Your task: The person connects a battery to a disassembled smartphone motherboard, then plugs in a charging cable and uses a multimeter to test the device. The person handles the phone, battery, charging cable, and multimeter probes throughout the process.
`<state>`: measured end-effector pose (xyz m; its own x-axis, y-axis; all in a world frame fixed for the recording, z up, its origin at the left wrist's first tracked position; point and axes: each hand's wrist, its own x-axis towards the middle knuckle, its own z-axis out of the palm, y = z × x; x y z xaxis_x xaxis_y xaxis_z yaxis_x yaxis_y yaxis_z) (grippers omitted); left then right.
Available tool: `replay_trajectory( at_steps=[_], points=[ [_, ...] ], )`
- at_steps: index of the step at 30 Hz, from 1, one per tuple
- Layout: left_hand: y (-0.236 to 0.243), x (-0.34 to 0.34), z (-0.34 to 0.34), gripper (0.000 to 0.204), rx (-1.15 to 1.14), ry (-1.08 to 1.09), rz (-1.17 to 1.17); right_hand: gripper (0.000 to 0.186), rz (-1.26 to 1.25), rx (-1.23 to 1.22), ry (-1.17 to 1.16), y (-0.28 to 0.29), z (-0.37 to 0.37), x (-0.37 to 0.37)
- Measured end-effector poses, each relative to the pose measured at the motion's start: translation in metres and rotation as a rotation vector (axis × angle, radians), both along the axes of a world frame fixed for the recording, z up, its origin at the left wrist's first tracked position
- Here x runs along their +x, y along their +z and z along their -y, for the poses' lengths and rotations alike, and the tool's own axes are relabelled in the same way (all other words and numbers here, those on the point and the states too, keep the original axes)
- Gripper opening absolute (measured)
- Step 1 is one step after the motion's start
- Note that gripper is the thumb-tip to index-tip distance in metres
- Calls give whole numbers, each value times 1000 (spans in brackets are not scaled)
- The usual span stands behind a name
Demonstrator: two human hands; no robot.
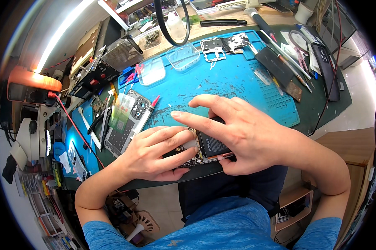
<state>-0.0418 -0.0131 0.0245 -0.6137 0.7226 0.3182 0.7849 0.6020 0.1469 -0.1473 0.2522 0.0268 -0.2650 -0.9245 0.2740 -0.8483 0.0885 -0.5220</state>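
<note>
An opened phone with a black battery (209, 141) and exposed board lies at the mat's front edge, partly hidden by both hands. My left hand (159, 152) curls over its left end, fingertips on the board area. My right hand (248, 135) holds the right end with the thumb at the lower edge, while the index and middle fingers are raised above the phone. To the upper left of my left hand lie a detached phone back panel (117, 141), a translucent green film (122, 109) and a pink-tipped pen (155, 101).
The blue mat (184, 96) carries clear plastic trays (150, 71), metal phone parts (213, 46) and tools (279, 71) at the back. An orange meter (33, 83) with a red lead and a microscope stand (29, 133) stand left. A black loop (184, 39) hangs over the back.
</note>
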Motion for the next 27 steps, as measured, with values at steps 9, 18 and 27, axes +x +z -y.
replay_trajectory(
  at_steps=[9, 18, 27],
  points=[
    [-1, 0, 0, 36, 2, 3, -3, 108, 6, 8, -4, 1, 0, 0],
    [-1, 0, -1, 38, 12, 4, -4, 111, 3, 28, -16, 10, -14, -5],
    [-5, -1, -1, 47, 51, -19, -16, 110, 21, 81, -163, 14, -77, -9]
  ],
)
